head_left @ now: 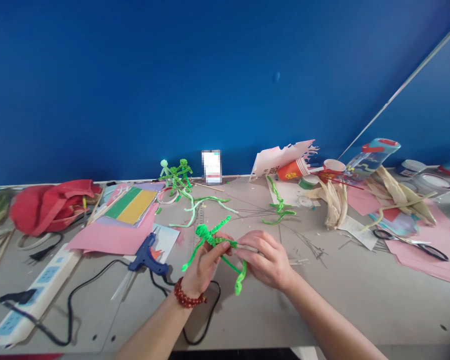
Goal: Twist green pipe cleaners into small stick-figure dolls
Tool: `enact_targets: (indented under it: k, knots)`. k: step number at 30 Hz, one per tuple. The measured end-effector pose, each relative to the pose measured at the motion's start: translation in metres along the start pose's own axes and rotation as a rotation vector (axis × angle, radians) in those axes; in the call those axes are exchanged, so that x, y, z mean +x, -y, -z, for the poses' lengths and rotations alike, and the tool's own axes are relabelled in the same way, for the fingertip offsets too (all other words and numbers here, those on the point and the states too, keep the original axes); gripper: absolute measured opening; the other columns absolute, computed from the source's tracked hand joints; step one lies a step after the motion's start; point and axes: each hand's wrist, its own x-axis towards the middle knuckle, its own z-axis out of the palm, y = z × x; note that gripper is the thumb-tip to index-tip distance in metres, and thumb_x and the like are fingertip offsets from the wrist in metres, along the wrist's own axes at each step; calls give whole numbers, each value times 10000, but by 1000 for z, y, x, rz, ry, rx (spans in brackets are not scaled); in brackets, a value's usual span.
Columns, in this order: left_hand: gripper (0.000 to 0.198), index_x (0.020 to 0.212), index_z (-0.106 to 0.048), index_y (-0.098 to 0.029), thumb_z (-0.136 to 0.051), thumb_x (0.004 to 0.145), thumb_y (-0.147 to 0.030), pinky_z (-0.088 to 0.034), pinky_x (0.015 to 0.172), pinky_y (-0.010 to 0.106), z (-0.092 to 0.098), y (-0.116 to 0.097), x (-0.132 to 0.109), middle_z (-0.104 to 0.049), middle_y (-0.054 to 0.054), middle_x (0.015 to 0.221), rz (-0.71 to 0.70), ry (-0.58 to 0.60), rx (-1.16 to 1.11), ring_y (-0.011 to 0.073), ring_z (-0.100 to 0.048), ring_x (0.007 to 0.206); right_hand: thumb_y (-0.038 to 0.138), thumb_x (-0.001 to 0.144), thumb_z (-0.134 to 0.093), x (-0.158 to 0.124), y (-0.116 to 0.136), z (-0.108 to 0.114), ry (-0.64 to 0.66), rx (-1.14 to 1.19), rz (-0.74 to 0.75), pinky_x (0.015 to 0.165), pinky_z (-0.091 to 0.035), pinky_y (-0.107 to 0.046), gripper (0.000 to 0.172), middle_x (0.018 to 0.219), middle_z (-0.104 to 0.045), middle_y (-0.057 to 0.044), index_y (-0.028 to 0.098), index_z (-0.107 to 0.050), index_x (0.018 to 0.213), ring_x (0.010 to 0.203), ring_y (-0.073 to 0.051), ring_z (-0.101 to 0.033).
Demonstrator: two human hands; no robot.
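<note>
Between my hands, above the table's front half, is a bright green pipe-cleaner figure with a round coiled head, stretched arms and dangling legs. My left hand, with a beaded bracelet at the wrist, pinches its body between thumb and fingers. At the lower end of the figure, my right hand has its fingers closed on a leg. The fingertips partly hide the spot they grip. Behind stand several finished-looking green pipe-cleaner figures, with loose pipe cleaners lying in front of them.
A blue glue gun lies left of my hands, its black cord looping below them. Farther left are a power strip, pink paper and a red bag. Thin wires, scissors and paper cups lie to the right.
</note>
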Motion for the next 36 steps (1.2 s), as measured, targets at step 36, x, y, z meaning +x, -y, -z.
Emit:
enact_targets:
  k: [36]
  knots:
    - [175, 750, -536, -176, -581, 860, -304, -388, 710, 291, 1, -4, -1, -501, 5, 722, 8, 72, 190, 152, -476, 717, 164, 873, -609, 13, -6, 15, 168, 20, 57, 716, -561, -336, 130, 880, -748, -53, 185, -652, 994, 772, -183, -665]
